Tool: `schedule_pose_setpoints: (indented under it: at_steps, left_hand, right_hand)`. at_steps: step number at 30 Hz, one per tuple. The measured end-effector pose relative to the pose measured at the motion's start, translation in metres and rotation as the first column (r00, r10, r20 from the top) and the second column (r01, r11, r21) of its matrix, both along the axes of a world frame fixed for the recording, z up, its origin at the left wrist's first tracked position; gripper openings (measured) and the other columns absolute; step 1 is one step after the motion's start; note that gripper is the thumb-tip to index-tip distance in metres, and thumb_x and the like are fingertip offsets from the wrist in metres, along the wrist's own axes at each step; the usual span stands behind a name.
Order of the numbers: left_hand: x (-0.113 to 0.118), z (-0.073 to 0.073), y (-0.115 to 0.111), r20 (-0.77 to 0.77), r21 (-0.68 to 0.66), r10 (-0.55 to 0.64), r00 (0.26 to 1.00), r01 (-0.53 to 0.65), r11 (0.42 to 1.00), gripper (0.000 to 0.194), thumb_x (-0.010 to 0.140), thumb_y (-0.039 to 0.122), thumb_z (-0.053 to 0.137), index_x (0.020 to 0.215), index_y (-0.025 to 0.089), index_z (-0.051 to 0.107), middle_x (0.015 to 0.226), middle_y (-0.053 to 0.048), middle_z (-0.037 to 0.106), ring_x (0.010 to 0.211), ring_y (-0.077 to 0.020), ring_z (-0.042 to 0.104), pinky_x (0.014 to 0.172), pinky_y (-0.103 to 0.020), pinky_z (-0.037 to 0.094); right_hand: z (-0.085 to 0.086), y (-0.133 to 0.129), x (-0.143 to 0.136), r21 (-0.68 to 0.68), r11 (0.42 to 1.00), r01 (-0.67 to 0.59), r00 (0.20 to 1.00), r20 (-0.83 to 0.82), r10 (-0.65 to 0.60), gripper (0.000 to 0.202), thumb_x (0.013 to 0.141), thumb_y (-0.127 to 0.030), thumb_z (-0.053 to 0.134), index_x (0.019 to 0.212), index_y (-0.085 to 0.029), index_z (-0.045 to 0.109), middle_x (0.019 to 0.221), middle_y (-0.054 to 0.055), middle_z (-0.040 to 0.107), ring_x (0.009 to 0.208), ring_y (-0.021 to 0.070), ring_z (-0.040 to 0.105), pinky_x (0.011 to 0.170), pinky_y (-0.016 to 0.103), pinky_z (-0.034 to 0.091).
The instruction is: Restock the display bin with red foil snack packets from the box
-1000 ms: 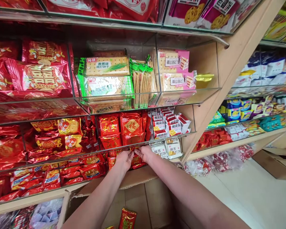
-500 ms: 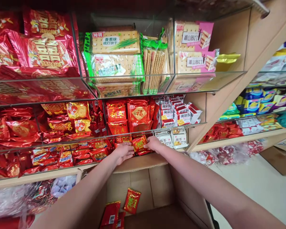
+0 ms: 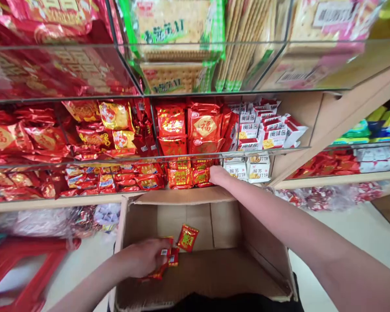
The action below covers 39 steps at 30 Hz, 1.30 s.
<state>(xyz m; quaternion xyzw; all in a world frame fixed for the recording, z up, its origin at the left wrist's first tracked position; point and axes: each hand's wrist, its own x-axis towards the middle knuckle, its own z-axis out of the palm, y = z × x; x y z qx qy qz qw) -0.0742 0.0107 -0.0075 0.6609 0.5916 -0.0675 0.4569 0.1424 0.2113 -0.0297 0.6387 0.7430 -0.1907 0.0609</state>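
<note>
Fingers (image 3: 161,253) of the left hand (image 3: 143,258) curl over red packets (image 3: 173,258) in an open cardboard box (image 3: 211,268), grip too blurred to tell, as the right hand (image 3: 218,175), loosely bent, its hold unclear, touches a red-and-gold packet (image 3: 200,174) on the bottom shelf (image 3: 65,203) beside white packets (image 3: 258,170).

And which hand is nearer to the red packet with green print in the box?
Left: left hand is inside the box, left of the packet; right hand is up at the shelf.

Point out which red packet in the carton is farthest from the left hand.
The rightmost packet in the carton, yellowish emblem showing; the others are bunched at the left hand, barcodes visible on two.
</note>
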Motion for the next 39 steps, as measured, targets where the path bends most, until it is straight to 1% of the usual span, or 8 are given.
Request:
schedule_pose_setpoints:
  at_steps: [7, 14, 18, 23, 27, 29, 33, 39]
  left_hand:
    - [0.023, -0.093, -0.015, -0.319, 0.057, 0.162, 0.934, -0.151, 0.987, 0.05, 0.06, 0.036, 0.058, 0.103, 0.011, 0.053, 0.11, -0.024, 0.052, 0.102, -0.0365, 0.046, 0.082, -0.045, 0.034]
    - [0.021, -0.136, 0.004, -0.354, 0.147, 0.377, 0.856, -0.347, 0.926, 0.051, 0.051, 0.02, 0.063, 0.1, 0.012, 0.049, 0.1, -0.022, 0.055, 0.095, -0.0343, 0.05, 0.079, -0.041, 0.036]
    - [0.016, -0.121, 0.006, -0.196, 0.071, 0.477, 0.856, -0.473, 0.878, 0.039, 0.053, 0.018, 0.059, 0.091, 0.017, 0.049, 0.092, -0.013, 0.059, 0.092, -0.0312, 0.052, 0.076, -0.039, 0.037]
    - [0.024, -0.061, -0.001, 0.247, -0.197, 0.521, 0.817, -0.484, 0.853, 0.031, 0.071, 0.028, 0.04, 0.101, 0.021, 0.043, 0.097, -0.004, 0.06, 0.089, -0.0198, 0.056, 0.067, -0.028, 0.043]
    - [0.04, -0.017, -0.004, 0.668, -0.655, 0.678, 0.307, -0.188, 0.731, 0.033, 0.077, 0.024, 0.034, 0.109, 0.017, 0.039, 0.101, -0.012, 0.058, 0.088, -0.0225, 0.057, 0.067, -0.029, 0.042]
    - [0.049, -0.006, -0.005, 0.683, -0.71, 0.707, 0.183, -0.065, 0.702, 0.032, 0.077, 0.021, 0.034, 0.109, 0.014, 0.04, 0.097, -0.015, 0.059, 0.084, -0.0261, 0.059, 0.061, -0.029, 0.042]
    - [0.064, 0.001, -0.003, 0.71, -0.678, 0.677, 0.196, -0.07, 0.732, 0.034, 0.075, 0.012, 0.037, 0.109, 0.014, 0.04, 0.094, -0.015, 0.06, 0.084, -0.0286, 0.059, 0.059, -0.028, 0.042]
    - [0.071, 0.009, 0.001, 0.741, -0.49, 0.569, 0.355, -0.294, 0.821, 0.022, 0.074, 0.017, 0.052, 0.096, 0.018, 0.051, 0.087, -0.005, 0.06, 0.075, -0.0151, 0.056, 0.066, -0.028, 0.043]
  right_hand:
    - [0.032, -0.031, 0.011, 0.14, 0.989, -0.038, 0.997, 0.068, 0.028, 0.023, 0.073, -0.024, 0.049, 0.093, -0.014, 0.057, 0.097, 0.012, 0.057, 0.09, 0.024, 0.052, 0.068, 0.032, 0.04]
    - [0.034, -0.081, 0.052, 0.328, 0.943, -0.047, 0.994, -0.078, 0.077, 0.022, 0.075, -0.036, 0.045, 0.087, -0.02, 0.055, 0.086, 0.004, 0.06, 0.076, 0.0173, 0.054, 0.066, 0.027, 0.039]
    - [0.028, -0.097, 0.066, 0.452, 0.892, -0.023, 0.946, -0.279, 0.166, 0.018, 0.077, -0.029, 0.043, 0.085, -0.019, 0.055, 0.084, 0.003, 0.059, 0.073, 0.0151, 0.054, 0.066, 0.025, 0.04]
    - [0.028, -0.137, 0.056, 0.613, 0.785, 0.086, 0.766, -0.544, 0.342, 0.014, 0.079, -0.023, 0.043, 0.083, -0.018, 0.056, 0.087, 0.005, 0.058, 0.084, 0.0168, 0.051, 0.079, 0.031, 0.039]
    - [0.016, -0.18, 0.035, 0.238, 0.967, 0.093, 0.558, -0.817, 0.147, 0.031, 0.076, -0.03, 0.049, 0.105, -0.02, 0.049, 0.095, 0.006, 0.055, 0.083, 0.0163, 0.052, 0.067, 0.028, 0.044]
    - [0.01, -0.192, 0.026, -0.075, 0.997, 0.014, 0.4, -0.914, -0.074, 0.038, 0.076, -0.035, 0.049, 0.11, -0.02, 0.044, 0.093, 0.005, 0.055, 0.08, 0.0155, 0.054, 0.063, 0.026, 0.046]
    - [0.009, -0.193, 0.022, -0.331, 0.938, -0.102, 0.104, -0.941, -0.321, 0.024, 0.074, -0.037, 0.051, 0.088, -0.018, 0.052, 0.075, 0.0, 0.055, 0.068, 0.0127, 0.053, 0.059, 0.025, 0.046]
    - [0.014, -0.192, 0.033, -0.227, 0.966, 0.123, 0.159, -0.956, -0.245, 0.019, 0.073, -0.034, 0.054, 0.077, -0.016, 0.054, 0.07, 0.0, 0.054, 0.064, 0.0101, 0.048, 0.058, 0.021, 0.04]
